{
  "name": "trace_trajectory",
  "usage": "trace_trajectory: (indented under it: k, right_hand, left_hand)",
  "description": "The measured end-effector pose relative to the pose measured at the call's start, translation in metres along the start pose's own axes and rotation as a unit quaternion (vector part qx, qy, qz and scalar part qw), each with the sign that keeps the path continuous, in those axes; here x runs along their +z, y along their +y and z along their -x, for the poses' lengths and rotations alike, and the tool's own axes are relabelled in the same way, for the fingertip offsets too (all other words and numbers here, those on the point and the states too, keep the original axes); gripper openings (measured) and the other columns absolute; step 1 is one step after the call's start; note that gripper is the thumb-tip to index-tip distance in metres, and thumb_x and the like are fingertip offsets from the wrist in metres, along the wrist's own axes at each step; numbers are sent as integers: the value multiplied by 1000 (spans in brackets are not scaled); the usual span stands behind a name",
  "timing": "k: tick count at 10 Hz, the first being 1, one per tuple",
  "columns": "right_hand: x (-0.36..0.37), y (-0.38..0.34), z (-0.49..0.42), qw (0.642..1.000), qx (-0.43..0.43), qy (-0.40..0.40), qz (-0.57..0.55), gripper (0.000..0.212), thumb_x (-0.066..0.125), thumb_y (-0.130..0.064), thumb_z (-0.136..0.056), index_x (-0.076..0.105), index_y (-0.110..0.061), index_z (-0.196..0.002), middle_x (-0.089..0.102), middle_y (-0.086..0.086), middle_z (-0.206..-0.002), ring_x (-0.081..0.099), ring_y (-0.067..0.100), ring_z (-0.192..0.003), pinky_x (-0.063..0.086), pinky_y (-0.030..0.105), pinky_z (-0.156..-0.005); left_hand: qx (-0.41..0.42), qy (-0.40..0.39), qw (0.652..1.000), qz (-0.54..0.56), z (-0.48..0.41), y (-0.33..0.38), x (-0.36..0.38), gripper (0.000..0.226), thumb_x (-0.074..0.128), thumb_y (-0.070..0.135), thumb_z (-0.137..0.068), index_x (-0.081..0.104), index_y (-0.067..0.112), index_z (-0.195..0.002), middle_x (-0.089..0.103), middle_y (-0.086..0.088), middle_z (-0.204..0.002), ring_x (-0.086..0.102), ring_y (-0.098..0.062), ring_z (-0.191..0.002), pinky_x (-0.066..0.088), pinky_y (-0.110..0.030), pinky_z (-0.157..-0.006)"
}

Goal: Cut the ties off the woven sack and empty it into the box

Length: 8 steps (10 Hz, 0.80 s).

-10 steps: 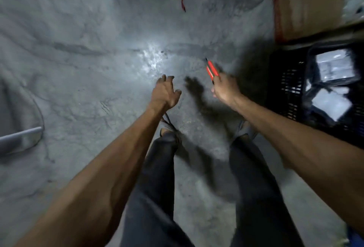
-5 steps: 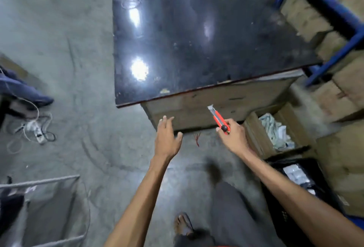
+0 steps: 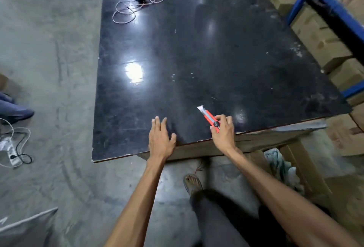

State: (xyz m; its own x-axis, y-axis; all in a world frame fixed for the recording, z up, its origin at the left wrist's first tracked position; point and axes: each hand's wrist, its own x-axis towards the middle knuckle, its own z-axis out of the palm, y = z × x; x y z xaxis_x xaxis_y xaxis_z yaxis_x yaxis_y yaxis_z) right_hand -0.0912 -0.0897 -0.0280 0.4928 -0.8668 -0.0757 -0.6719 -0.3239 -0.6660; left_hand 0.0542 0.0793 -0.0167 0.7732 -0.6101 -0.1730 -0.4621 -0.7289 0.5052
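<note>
Now two hands, one cutter, one black table (image 3: 197,53).
Right hand (image 3: 223,131) grips the red cutter (image 3: 209,117), blade toward eleven o'clock; left hand (image 3: 160,138) lies flat, fingers spread, holding nothing.

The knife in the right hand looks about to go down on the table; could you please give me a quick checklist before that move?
1. Right hand grips the knife: ok.
2. Blade retracted: not ok, the tip is out.
3. Blade points away from the left hand: ok.
4. Left hand empty, lying open at the table edge: ok.
5. Table bare near the knife; the cord lies far off: ok.
6. Sack in view: not ok, none shows.
</note>
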Motion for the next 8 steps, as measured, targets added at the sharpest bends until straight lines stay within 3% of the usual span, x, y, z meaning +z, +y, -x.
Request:
trace_trajectory:
  k: [2, 4, 5, 6, 7, 8]
  right_hand:
    - [52, 15, -82, 995, 34, 39, 80, 27, 73, -20, -80, 62, -13, -103, 59, 14, -108, 56, 39, -104, 45, 48, -87]
    - [66, 15, -104, 990, 39, 45, 129, 31, 69, -37, -83, 58, -22, -107, 60, 6, -109, 55, 30, -106, 46, 46, -85]
    - [59, 13, -106, 990, 38, 25, 133, 36, 71, -38, -82, 58, -20, -110, 60, 8, -109, 55, 32, -105, 46, 46, -83]
    - [46, 6, -93, 987, 35, -34, 155, 48, 72, -38, -81, 57, -17, -121, 58, 11, -116, 54, 35, -110, 46, 48, -89]
    - [20, -15, -78, 976, 55, -72, 196, 64, 70, -39, -82, 49, -18, -138, 51, 12, -137, 47, 35, -127, 38, 50, -102]
    - [-14, -20, -18, 982, 31, -90, 165, 65, 65, -45, -85, 48, -21, -143, 36, 9, -157, 36, 33, -142, 30, 50, -112]
  left_hand:
    - [-44, -6, 998, -34, -76, -13, 53, 70, 48, 33, -99, 20, 10, -159, 5, -18, -168, 1, -33, -156, 16, -49, -124]
    - [-45, 1, 994, -97, -88, -12, 76, 71, 37, 38, -98, 17, 11, -160, 6, -21, -167, 4, -36, -155, 9, -51, -124]
    - [-51, -35, 994, -91, -91, -10, 70, 71, 38, 37, -99, 14, 11, -161, 3, -21, -167, 1, -36, -156, 6, -50, -124]
    - [-46, -78, 992, -84, -85, -12, 55, 72, 46, 33, -99, 14, 13, -160, -2, -19, -168, -4, -33, -156, 5, -46, -125]
    - [-56, -105, 992, -50, -80, -7, 21, 71, 52, 29, -96, 22, 11, -159, 4, -18, -168, -1, -33, -156, 11, -43, -126]
    - [-19, -62, 998, -5, -18, -18, 0, 68, 55, 29, -93, 32, 13, -155, 8, -14, -168, 6, -33, -156, 16, -37, -125]
